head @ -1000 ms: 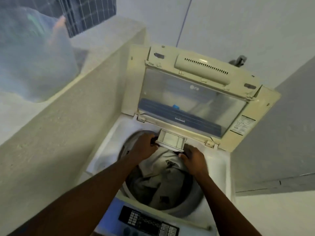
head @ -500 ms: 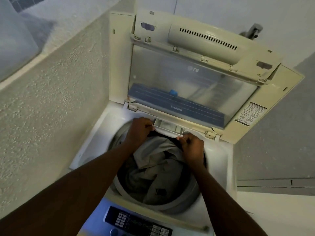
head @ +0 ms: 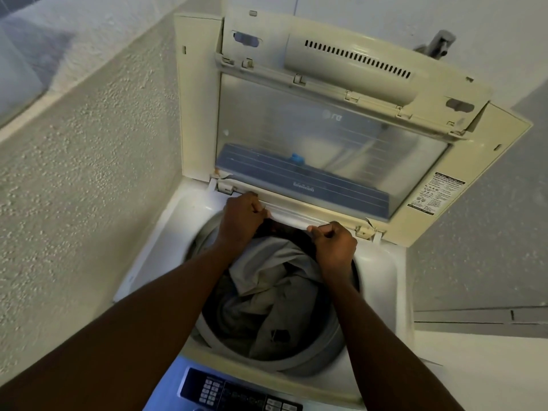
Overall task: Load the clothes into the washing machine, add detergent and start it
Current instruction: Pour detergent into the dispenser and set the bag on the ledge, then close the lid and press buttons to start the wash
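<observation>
A cream top-loading washing machine (head: 382, 280) stands with its lid (head: 326, 137) raised upright at the back. Grey and dark clothes (head: 275, 280) fill the drum (head: 311, 363). The white detergent drawer (head: 289, 216) sits almost flush in the back rim, just under the lid hinge. My left hand (head: 241, 221) is curled at the drawer's left end with the thumb on its front. My right hand (head: 335, 247) is curled in a fist at its right end. Both forearms reach across the drum. The dark control panel (head: 237, 393) lies at the near edge.
A rough plastered wall (head: 74, 173) runs close along the machine's left side. A metal tap (head: 439, 43) sticks out of the wall behind the lid. A grey panel (head: 489, 232) stands to the right, with a pale floor or ledge (head: 489, 366) below it.
The detergent drawer stuck out over the clothes a second ago; both hands have slid it back into the rim. The view has moved closer and tilted down.
</observation>
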